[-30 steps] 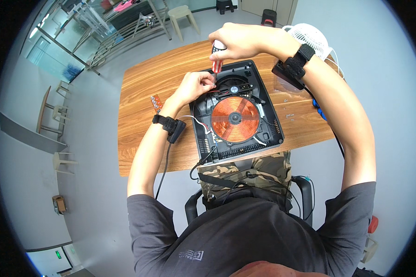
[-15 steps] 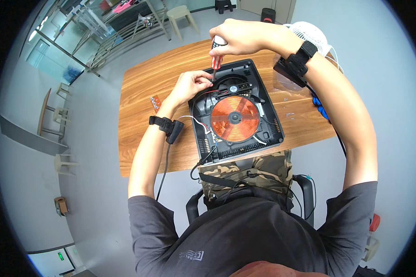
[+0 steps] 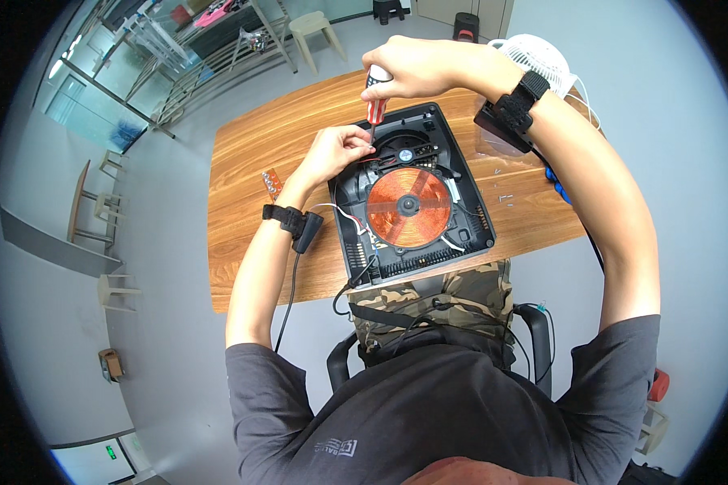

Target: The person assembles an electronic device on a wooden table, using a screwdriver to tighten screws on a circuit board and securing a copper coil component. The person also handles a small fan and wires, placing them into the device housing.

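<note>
My right hand is wrapped round the red, white and dark handle of a screwdriver, held upright with its shaft pointing down. The tip reaches the far left corner of an opened induction cooker, a black housing lying on the table. Beside the tip, the fingers of my left hand are pinched together at the housing's edge; what they hold, if anything, is too small to make out. Inside the housing are a round copper coil and, beyond it, a black cooling fan. Thin white and red wires run along the left side.
A small orange circuit board lies left of my left wrist on the wooden table. Several loose screws lie right of the housing. A white fan stands at the far right, near a blue item.
The whole view has shifted slightly. Both hands stay at the housing's far left corner, the screwdriver still upright; no clear movement beyond that shows.
</note>
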Demonstrator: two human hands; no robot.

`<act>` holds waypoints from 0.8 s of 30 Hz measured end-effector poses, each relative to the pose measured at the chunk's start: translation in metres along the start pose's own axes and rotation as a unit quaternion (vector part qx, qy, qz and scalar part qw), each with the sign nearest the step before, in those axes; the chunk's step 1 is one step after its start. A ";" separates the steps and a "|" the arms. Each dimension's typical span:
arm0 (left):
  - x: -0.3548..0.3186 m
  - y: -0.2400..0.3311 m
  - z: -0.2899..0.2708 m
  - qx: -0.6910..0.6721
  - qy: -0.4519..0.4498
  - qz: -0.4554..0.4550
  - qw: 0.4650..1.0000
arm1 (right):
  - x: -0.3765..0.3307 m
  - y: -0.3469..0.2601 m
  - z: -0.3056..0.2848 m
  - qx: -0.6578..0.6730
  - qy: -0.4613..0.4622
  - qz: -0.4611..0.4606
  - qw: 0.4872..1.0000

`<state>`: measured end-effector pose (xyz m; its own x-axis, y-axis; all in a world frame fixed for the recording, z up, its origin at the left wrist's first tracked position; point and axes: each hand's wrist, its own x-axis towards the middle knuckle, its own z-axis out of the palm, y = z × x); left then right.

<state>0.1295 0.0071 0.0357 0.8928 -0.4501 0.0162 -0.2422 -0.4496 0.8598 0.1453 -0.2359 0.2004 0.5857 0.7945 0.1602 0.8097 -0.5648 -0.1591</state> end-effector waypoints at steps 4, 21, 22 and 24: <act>-0.001 0.001 0.003 -0.004 0.000 0.002 1.000 | -0.001 0.002 0.003 0.000 0.003 0.003 1.000; 0.004 0.000 0.006 0.015 0.013 -0.005 1.000 | -0.003 0.006 0.003 0.004 0.009 0.002 1.000; 0.002 0.000 0.005 0.017 0.010 -0.005 1.000 | -0.001 0.005 0.003 0.007 0.007 0.002 1.000; 0.000 -0.002 0.004 0.013 0.005 -0.009 1.000 | 0.000 0.004 0.005 0.014 0.004 0.006 1.000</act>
<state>0.1281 0.0051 0.0318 0.9008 -0.4343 0.0066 -0.2363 -0.4771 0.8465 0.1486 -0.2372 0.1951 0.5959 0.7859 0.1649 0.8013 -0.5682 -0.1876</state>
